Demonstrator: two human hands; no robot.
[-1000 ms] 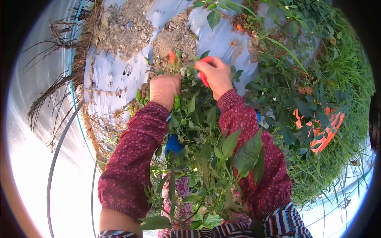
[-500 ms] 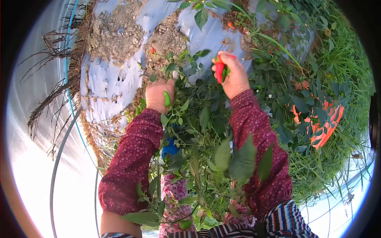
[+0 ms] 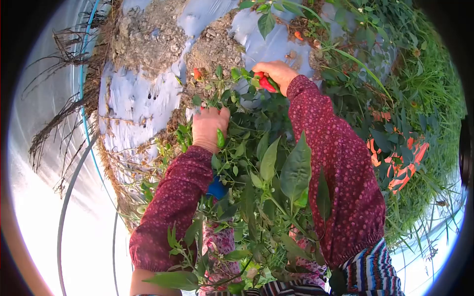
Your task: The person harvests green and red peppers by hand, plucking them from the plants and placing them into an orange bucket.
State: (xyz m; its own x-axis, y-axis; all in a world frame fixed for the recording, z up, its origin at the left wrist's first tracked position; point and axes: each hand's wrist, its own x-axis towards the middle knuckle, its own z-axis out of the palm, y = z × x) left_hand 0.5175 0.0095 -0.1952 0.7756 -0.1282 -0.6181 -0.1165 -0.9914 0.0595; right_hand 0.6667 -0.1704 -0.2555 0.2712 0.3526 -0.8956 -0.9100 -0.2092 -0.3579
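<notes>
My right hand [image 3: 277, 74] is closed around red chili peppers [image 3: 266, 84], with a bit of green beside them, at the top of a leafy pepper plant [image 3: 252, 143]. Its fingertips are close to some small green leaves. My left hand [image 3: 210, 127] reaches into the plant's left side with its fingers curled down. Small spots of red show at those fingertips, but what they grip is hidden. A green pepper [image 3: 220, 138] hangs against the left wrist. Beyond the hands, another red pepper [image 3: 197, 74] shows over the soil.
Torn plastic mulch [image 3: 140, 96] and bare soil [image 3: 212, 49] lie ahead and left. An orange-red mesh bag [image 3: 402, 170], partly behind leaves, rests in the grass at right. A blue boot [image 3: 216, 188] shows below the foliage. A dark hose [image 3: 69, 197] curves along the left.
My right hand has moved left with the red peppers, turning its fingers toward the plant top. My left hand sits slightly lower and further right in view. The whole view has shifted a little.
</notes>
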